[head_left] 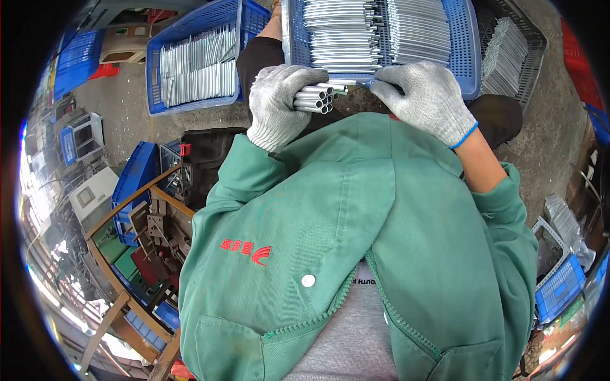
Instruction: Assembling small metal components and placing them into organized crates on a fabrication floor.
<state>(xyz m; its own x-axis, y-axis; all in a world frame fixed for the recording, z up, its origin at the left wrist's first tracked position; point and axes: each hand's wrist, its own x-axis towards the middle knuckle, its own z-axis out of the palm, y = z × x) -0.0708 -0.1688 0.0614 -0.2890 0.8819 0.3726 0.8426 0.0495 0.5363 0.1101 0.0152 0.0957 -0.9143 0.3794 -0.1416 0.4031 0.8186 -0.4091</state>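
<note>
Closest of all, a green jacket (438, 254) is hanging open over a gray shirt (343, 343) in the lower middle of the frame. Just above it, in the upper middle, the left hand (276, 101) is wearing a pale knit glove. Its grip is wrapping snugly around a small bunch of shiny metal tubes (310, 101), and their round, hollow ends are pointing to the right. The right hand (429, 98), in a matching glove, is sitting just to the right of the bunch. Its thumb and fingers are nearly meeting, but I cannot tell if that grip is holding anything.

The person seems to be gathering the tubes into a bunch. The next move seems to be calling for a firm left grip, so no tubes are slipping out, and gentle right fingers for tidying the ends.

Farther up, at the top middle, a blue basket (470, 51) is holding two big stacks of tubes. In the upper left, another blue basket (154, 82) is holding more, and in the upper right, a dark crate (539, 51) is too. All three are resting on the gray floor (559, 120).
</note>
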